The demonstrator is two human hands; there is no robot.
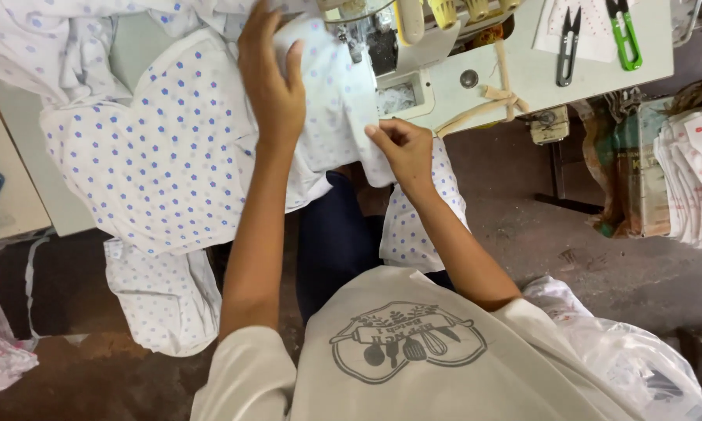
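A: Where is the cloth just now?

B: The white cloth with blue dots (171, 148) lies spread over the sewing table (538, 74), its near edge drawn up to the sewing machine (390, 47) at the top of the view. More of it hangs off the table's front edge toward the person's lap.

A: And the hands?

B: The left hand (271, 86) lies flat on the cloth just left of the machine, fingers spread a little and pressing down, not gripping. The right hand (401, 148) has its thumb and fingers pinched together on the cloth's edge, just below the machine's plate.

A: Which step would you call this?

B: I judge it to be lining up a seam and feeding it to the needle. The next move seems to call for keeping the pinched edge straight while the flat hand slides the cloth forward evenly, so that the layers do not shift.

A: What sits around it?

B: A pair of black thread snips (567, 47) and green-handled scissors (624, 35) lie on the table to the right, well apart from the hands. A stack of pale folded pieces (698, 179) stands at the far right.

A: Anything unclear?

B: The needle itself is hidden behind cloth and the machine's head, which is cut off at the top. I cannot tell how many layers the right hand holds.
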